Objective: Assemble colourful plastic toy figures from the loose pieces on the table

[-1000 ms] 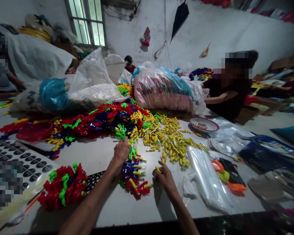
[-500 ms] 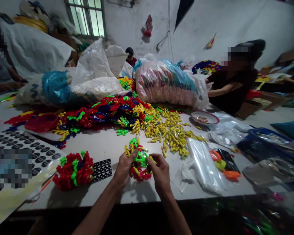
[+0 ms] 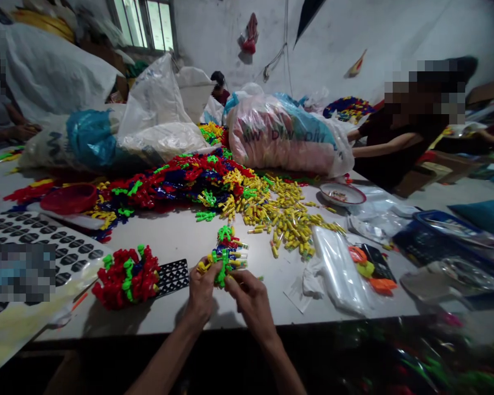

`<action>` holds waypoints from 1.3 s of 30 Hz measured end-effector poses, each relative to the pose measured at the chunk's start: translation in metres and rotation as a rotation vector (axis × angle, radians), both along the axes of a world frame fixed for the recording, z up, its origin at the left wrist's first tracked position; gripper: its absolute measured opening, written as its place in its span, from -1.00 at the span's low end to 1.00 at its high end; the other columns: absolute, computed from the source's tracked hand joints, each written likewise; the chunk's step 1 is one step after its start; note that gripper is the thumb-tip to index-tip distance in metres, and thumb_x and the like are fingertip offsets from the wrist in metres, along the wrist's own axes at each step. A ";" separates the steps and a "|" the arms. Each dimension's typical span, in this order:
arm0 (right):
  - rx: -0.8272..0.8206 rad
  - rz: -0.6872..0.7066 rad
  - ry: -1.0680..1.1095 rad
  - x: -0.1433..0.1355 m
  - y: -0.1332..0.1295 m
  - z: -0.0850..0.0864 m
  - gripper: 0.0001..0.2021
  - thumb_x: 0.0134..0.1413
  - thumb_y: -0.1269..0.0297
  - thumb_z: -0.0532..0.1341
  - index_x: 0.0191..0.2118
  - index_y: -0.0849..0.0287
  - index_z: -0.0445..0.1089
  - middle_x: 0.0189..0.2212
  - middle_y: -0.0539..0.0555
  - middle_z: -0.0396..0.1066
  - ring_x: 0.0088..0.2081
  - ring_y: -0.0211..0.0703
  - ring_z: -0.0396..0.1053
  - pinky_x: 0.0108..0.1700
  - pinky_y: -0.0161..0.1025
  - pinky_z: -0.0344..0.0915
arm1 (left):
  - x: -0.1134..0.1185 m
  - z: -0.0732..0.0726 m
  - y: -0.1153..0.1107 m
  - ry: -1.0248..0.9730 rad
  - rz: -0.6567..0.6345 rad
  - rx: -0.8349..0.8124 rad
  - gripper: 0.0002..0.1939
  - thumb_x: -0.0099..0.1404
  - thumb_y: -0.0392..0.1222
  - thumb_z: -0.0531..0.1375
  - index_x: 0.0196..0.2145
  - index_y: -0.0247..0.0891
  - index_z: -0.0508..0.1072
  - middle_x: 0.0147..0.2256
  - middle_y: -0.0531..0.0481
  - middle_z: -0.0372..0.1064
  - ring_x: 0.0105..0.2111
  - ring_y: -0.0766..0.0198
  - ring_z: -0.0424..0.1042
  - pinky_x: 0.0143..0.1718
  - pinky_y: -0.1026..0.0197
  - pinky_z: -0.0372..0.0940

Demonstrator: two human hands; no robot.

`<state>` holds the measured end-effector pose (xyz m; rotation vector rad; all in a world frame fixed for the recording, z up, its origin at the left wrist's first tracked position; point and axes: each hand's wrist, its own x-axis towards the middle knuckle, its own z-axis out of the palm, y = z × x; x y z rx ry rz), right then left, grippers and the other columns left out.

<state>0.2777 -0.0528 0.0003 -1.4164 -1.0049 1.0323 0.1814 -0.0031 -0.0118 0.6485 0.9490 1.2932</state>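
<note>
Between my hands, above the white table [image 3: 156, 323], is a bundle of green, red, blue and yellow plastic pieces [image 3: 223, 253]. My left hand [image 3: 202, 288] grips its left side, thumb on top. My right hand [image 3: 252, 296] has its fingertips pinched together at the bundle's lower right; a small yellow piece shows beside them, and what exactly they hold is hidden. Several yellow sticks with clear ends point right from the bundle. To the left, a row of red, green and blue figures [image 3: 125, 277] stands on a black perforated rack [image 3: 173, 277].
Yellow tubes [image 3: 292, 219] and a heap of coloured figures [image 3: 160, 184] lie ahead, before stuffed bags [image 3: 288, 134]. Clear plastic sleeves [image 3: 340, 269], a rimmed dish [image 3: 342, 194] and orange pieces [image 3: 382, 286] are right. Sticker sheets [image 3: 33, 230] lie left. Other people sit around the table.
Both hands and the bundle have shifted left and slightly down. The bundle is turned, so its sticks now point right. The person at the right leans further right.
</note>
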 end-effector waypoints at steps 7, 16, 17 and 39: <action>-0.071 0.150 0.233 0.047 0.016 0.017 -0.61 -0.16 0.20 0.30 -0.15 0.25 0.36 -0.68 -0.14 0.21 -0.65 -0.38 0.13 -0.58 -0.37 0.07 | -0.037 0.006 0.007 0.159 -0.567 -0.074 -0.78 -0.10 -0.22 0.33 -0.43 -0.38 0.51 -0.47 -0.06 0.44 -0.52 0.33 0.37 -0.46 0.33 0.24; -0.209 0.529 0.340 0.056 0.011 0.011 -0.78 -0.15 0.19 0.30 -0.43 0.27 0.41 -0.65 -0.07 0.29 -0.62 -0.38 0.19 -0.51 -0.38 0.13 | -0.044 0.016 -0.003 0.227 -0.789 -0.002 -0.70 -0.14 -0.25 0.37 -0.37 -0.32 0.48 -0.43 -0.04 0.42 -0.50 0.33 0.33 -0.48 0.33 0.20; -0.222 0.552 0.358 0.055 0.010 0.009 -0.78 -0.14 0.18 0.29 -0.43 0.27 0.41 -0.66 -0.08 0.27 -0.62 -0.38 0.19 -0.52 -0.38 0.12 | -0.044 0.017 -0.003 0.218 -0.806 0.003 -0.69 -0.14 -0.26 0.37 -0.37 -0.32 0.47 -0.44 -0.03 0.40 -0.49 0.33 0.32 -0.48 0.33 0.20; -0.085 0.162 -0.304 0.066 0.039 -0.014 -0.74 0.00 0.21 0.17 -0.18 0.22 0.30 -0.24 0.10 0.34 -0.33 -0.18 0.33 -0.30 -0.25 0.25 | -0.048 0.008 0.034 0.724 -0.278 0.158 -0.65 -0.07 -0.04 0.29 -0.34 -0.27 0.39 -0.49 0.04 0.33 -0.53 0.31 0.30 -0.55 0.33 0.18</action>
